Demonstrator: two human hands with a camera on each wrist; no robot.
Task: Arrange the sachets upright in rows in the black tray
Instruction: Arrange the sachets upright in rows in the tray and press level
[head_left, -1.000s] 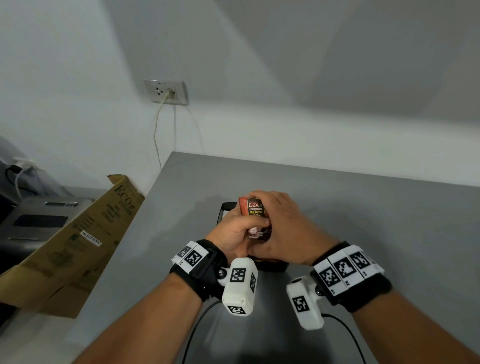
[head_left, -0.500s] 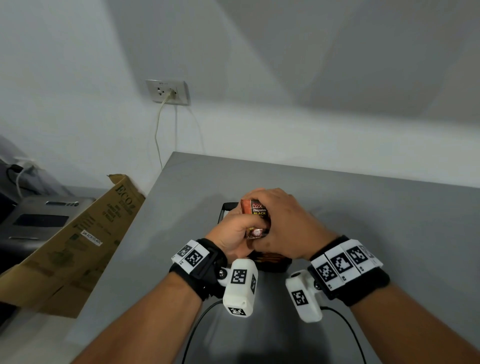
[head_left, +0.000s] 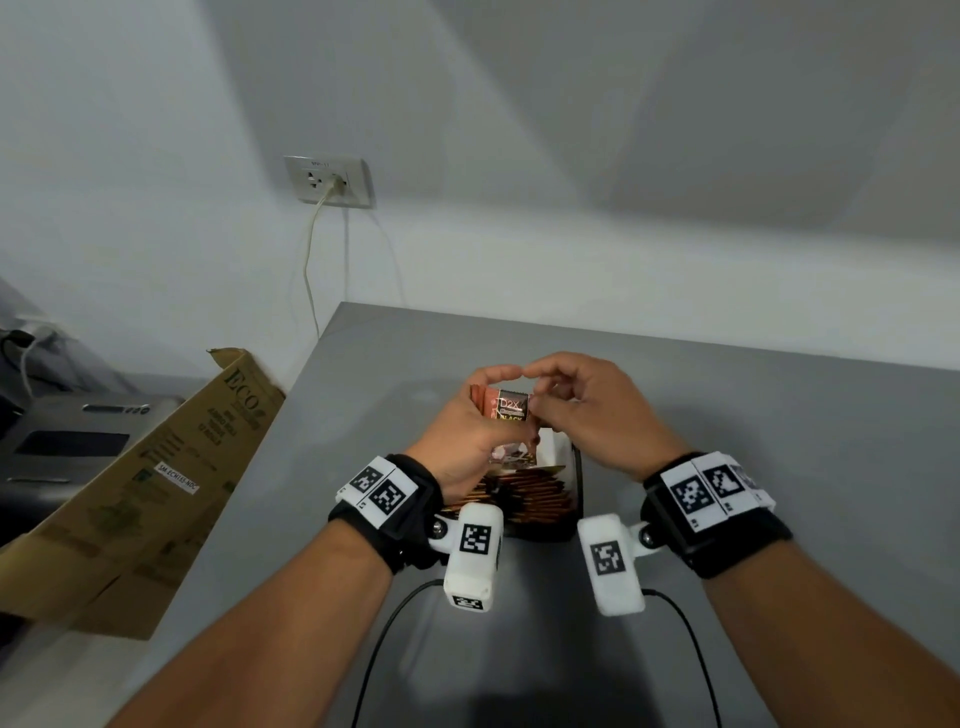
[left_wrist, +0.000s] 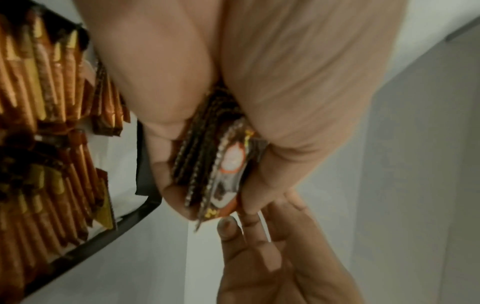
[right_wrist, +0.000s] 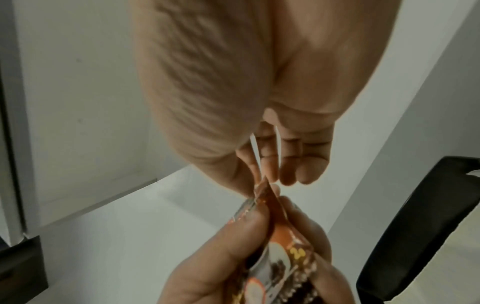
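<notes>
My left hand (head_left: 462, 436) grips a stack of orange-brown sachets (head_left: 511, 410) upright, a little above the black tray (head_left: 576, 478). The left wrist view shows the stack (left_wrist: 228, 164) edge-on between thumb and fingers. My right hand (head_left: 582, 410) is beside it, its thumb and forefinger pinching the top corner of the front sachet (right_wrist: 262, 187). Several sachets (head_left: 524, 499) stand in rows at the near end of the tray (left_wrist: 103, 236), seen close as packed orange edges (left_wrist: 39, 82). The tray's far end shows bare white.
The grey table (head_left: 727, 415) runs to the white wall. A cardboard box (head_left: 156, 467) leans at its left edge, with a grey machine (head_left: 67, 436) beyond. A wall socket (head_left: 330, 182) holds a plugged cord. Black cables (head_left: 384, 639) trail toward me. A black chair (right_wrist: 415, 226) is nearby.
Both hands have lifted with the stack. My right hand has slid off the front of the stack to its top corner, uncovering the rows in the tray.
</notes>
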